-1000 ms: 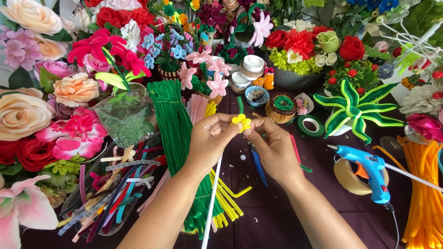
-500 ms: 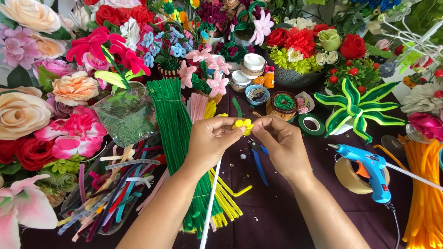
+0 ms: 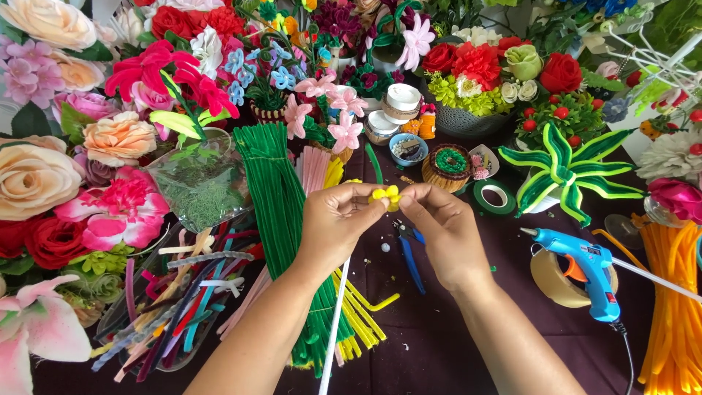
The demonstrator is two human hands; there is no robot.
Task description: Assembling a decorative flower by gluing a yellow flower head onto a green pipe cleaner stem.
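Note:
A small yellow pipe-cleaner flower [image 3: 387, 195] sits between the fingertips of both hands, above the dark tablecloth. My left hand [image 3: 334, 223] pinches it from the left and also holds a long white stem [image 3: 333, 329] that runs down to the bottom edge. My right hand [image 3: 442, 228] pinches the flower from the right. Under my left forearm lies a thick bundle of green pipe cleaners [image 3: 278, 190], with yellow pipe cleaners [image 3: 362, 322] beside it.
Blue-handled pliers [image 3: 409, 252] lie just below my hands. A blue glue gun [image 3: 585, 267] rests on a tape roll [image 3: 556, 281] at right, next to orange pipe cleaners [image 3: 676, 307]. Mixed coloured pipe cleaners [image 3: 175, 292] lie at left. Artificial flowers ring the table.
Both hands have shifted slightly while working the yellow flower; its petals look more bunched together between the fingertips. The white stem stays in my left hand.

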